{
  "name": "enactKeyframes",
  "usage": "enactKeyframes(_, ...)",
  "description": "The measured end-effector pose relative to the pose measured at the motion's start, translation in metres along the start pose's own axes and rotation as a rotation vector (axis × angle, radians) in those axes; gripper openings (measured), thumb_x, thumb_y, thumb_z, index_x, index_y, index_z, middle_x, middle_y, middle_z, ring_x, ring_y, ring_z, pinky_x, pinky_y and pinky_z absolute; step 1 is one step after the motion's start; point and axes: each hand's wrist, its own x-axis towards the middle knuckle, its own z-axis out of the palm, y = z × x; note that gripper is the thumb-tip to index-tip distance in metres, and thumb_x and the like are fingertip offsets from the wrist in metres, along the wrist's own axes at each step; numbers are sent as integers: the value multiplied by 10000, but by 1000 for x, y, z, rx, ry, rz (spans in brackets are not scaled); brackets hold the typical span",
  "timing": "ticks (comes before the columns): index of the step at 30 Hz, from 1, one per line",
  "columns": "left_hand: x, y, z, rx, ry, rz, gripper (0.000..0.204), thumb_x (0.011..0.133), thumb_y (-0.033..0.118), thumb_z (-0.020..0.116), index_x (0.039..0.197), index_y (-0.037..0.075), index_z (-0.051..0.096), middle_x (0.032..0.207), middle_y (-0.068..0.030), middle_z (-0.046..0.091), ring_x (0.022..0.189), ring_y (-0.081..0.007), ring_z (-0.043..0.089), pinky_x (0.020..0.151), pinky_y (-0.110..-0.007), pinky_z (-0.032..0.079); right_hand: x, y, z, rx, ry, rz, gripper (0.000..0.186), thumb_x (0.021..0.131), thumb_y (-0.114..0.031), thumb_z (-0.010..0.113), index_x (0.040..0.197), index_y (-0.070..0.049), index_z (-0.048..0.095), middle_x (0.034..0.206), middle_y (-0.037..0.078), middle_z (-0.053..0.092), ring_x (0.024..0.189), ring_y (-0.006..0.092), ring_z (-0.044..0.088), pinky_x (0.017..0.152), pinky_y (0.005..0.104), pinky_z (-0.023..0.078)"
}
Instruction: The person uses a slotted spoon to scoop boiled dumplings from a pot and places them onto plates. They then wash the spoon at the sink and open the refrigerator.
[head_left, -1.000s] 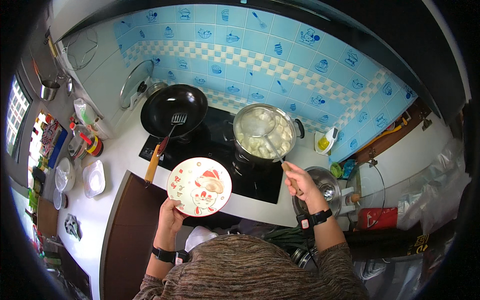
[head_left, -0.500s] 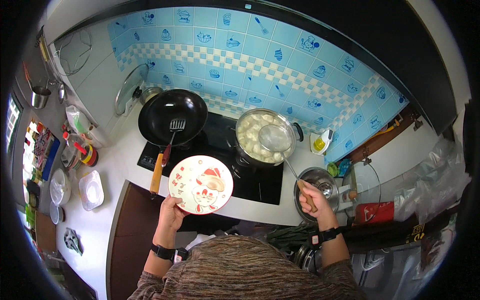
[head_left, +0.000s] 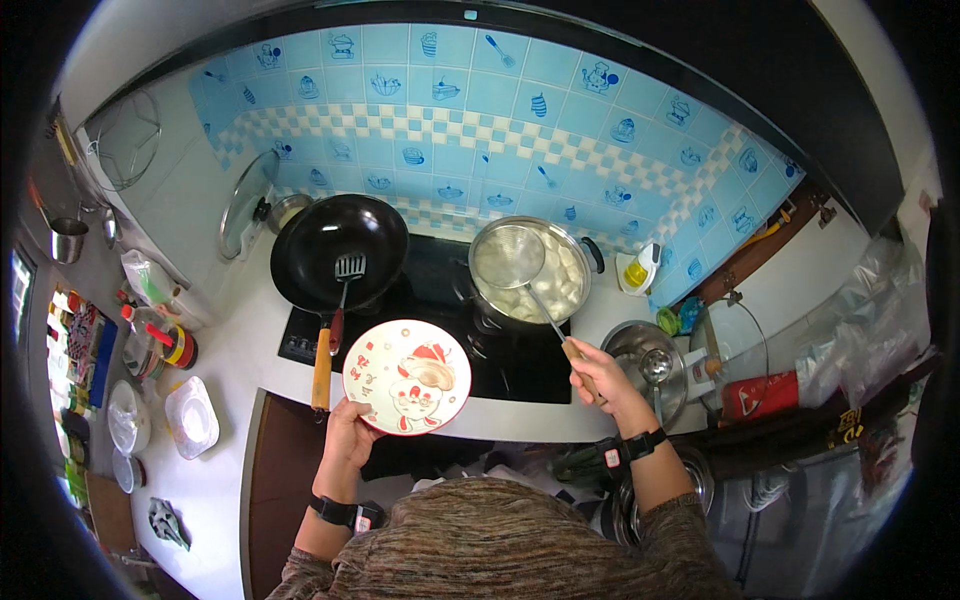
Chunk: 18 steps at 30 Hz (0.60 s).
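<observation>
The left hand has its fingers closed on a plate (white, red-rimmed) at eight o'clock; toward two o'clock, over a pot of whitish pieces, sits a skimmer, its five-o'clock-pointing handle inside the right hand's curled fingers.

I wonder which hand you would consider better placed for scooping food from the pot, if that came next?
Probably the right hand: it holds the strainer, whose mesh is over or in the pot. The left hand is occupied with the plate, farther from the pot.
</observation>
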Motion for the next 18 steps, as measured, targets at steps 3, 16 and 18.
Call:
enactKeyframes(3,-5,-4,6,-72,19,52,490,796,45,469,1271,-61,407,1245,-200,545,1073,-311,604,856,-464,550,19,-7,-8,152,17,20,534,953,-195,501,1450,-134,313,687,30,528,405,115,444,389,268,358)
enactKeyframes(16,-11,-35,29,-136,120,63,439,800,77,498,1216,-57,460,1137,-171,613,948,-264,647,724,-382,553,-24,-16,-91,275,-111,140,501,971,-220,469,1445,-148,323,718,45,565,410,115,455,382,261,365)
enactKeyframes(18,-12,-36,33,-133,129,78,443,799,71,502,1220,-59,456,1137,-173,612,950,-266,646,729,-389,552,-33,-17,-91,174,-107,146,526,970,-196,469,1459,-120,291,715,54,564,410,115,460,378,260,363)
